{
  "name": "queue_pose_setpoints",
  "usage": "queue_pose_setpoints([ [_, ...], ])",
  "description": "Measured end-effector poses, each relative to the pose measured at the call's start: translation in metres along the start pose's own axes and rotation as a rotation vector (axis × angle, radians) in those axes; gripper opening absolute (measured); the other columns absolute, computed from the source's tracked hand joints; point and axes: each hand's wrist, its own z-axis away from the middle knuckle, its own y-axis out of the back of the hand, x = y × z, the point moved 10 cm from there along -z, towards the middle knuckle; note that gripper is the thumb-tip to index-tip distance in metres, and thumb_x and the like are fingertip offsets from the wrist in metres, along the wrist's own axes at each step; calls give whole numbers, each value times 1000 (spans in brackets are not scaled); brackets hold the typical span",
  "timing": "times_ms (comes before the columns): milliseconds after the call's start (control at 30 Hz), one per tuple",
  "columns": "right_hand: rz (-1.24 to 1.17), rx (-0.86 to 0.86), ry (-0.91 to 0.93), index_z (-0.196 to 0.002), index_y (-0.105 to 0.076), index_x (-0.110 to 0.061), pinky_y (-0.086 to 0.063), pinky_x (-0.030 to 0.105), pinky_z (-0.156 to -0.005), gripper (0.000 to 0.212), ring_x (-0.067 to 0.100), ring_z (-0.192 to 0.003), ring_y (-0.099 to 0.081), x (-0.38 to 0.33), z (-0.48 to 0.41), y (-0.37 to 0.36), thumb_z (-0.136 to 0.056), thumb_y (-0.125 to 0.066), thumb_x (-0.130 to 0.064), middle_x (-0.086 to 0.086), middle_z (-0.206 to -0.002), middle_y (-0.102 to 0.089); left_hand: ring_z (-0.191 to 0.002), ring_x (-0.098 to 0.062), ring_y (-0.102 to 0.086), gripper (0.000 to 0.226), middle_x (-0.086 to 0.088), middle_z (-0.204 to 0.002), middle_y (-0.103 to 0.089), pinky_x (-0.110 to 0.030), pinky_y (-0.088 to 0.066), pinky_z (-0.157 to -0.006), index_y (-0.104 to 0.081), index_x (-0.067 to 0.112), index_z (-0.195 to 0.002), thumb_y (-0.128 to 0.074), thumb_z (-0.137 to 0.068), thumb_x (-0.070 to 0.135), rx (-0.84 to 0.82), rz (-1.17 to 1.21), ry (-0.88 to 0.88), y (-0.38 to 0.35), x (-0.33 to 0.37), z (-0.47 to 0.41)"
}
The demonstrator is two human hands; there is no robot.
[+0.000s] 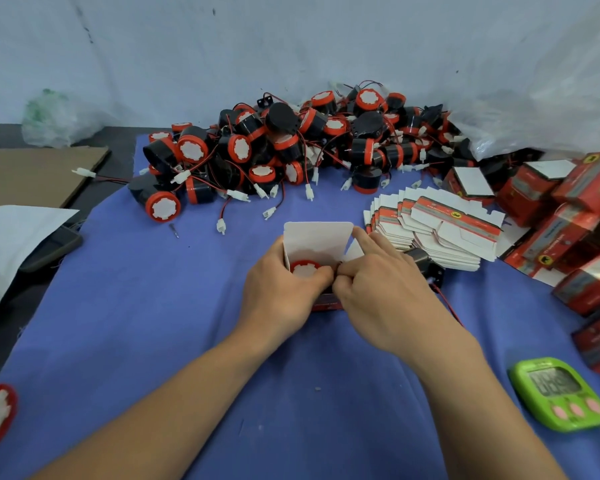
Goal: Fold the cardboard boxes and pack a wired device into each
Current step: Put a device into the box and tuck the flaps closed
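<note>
While my left hand (284, 289) grips the box (317, 244) with a device (305, 268) inside, my right hand (378, 289) pinches its near flap.

A pale grey-white wall (187, 46), scuffed with dark marks, rises beyond the hands. Beneath them a blue-violet cloth (136, 306) covers the dark desk (0, 341), whose bare surface shows to the left of the hands. The light is even and soft.
</note>
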Motion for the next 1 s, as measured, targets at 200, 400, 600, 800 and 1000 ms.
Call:
queue_pose_setpoints([
  [200, -625, 393, -111, -71, -75, -23, -48, 18, -90, 29, -2, -114, -63, 22, 23, 29, -91, -58, -10, -18, -125, -69, -90, 0, -67, 57, 24, -93, -71, -32, -57, -77, -64, 41, -102, -68, -51, 67, 39, -78, 0, 4, 7, 1],
  [400, -1190, 410, -300, -123, -72, -20, -61, 29, -87, 32, 5, -91, -74, 63, 16, 8, -102, -54, -5, -3, -112, -76, -91, 0, -67, 41, 23, -94, -72, -27, -54, -73, -66, 39, -101, -83, -67, 55, 39, -100, -4, 4, 5, 0],
  [600, -1512, 138, -175, -123, -71, -12, -52, 46, -107, 29, 26, -114, -71, 27, -5, -29, -104, -51, -2, 8, -116, -77, -91, -1, -68, 54, 21, -96, -73, -30, -58, -76, -68, 38, -105, -73, -58, 62, 41, -69, -20, 4, 8, 0],
  [800, -1785, 61, -170, -113, -73, -6, -59, 25, -83, 24, 22, -99, -75, 26, -7, -38, -97, -58, 4, 15, -109, -78, -92, 4, -67, 44, 21, -97, -73, -22, -54, -72, -67, 38, -108, -80, -68, 52, 42, -46, -17, 3, 3, -3],
  [1000, -1826, 78, -149, -113, -74, -8, -58, 24, -85, 27, 22, -103, -75, 28, -7, -42, -92, -64, 5, 15, -111, -78, -91, 12, -59, 56, 26, -95, -66, -16, -46, -65, -54, 42, -114, -76, -66, 60, 38, -32, 10, 2, 4, -4],
])
